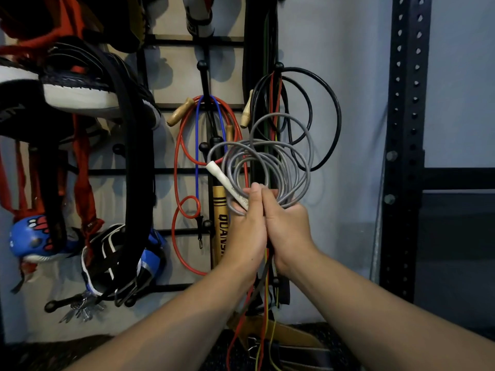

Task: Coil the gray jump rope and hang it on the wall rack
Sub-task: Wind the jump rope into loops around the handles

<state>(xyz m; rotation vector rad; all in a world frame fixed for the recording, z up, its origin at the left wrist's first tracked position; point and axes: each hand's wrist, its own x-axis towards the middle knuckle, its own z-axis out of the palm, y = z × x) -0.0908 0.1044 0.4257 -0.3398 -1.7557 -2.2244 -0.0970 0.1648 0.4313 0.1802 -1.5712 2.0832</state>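
Note:
The gray jump rope (300, 159) is wound into several loops that stand up above my hands, in front of the wall rack (187, 41). Its white handle (223, 180) slants up to the left out of my grip. My left hand (245, 228) is closed around the handle and the bottom of the loops. My right hand (288, 226) presses against the left one and grips the same bundle from the right. The second handle is hidden. A black ball-tipped rack peg (201, 66) juts out above the loops, and another (279, 66) to its right.
A red rope (177, 145) and a blue rope with wooden handles hang from the middle peg, a black rope (336, 116) from the right peg. Belts, shoes and boxing gloves (32, 236) crowd the left. A black perforated upright (404, 145) stands at right. A wooden bat (220, 210) hangs behind my hands.

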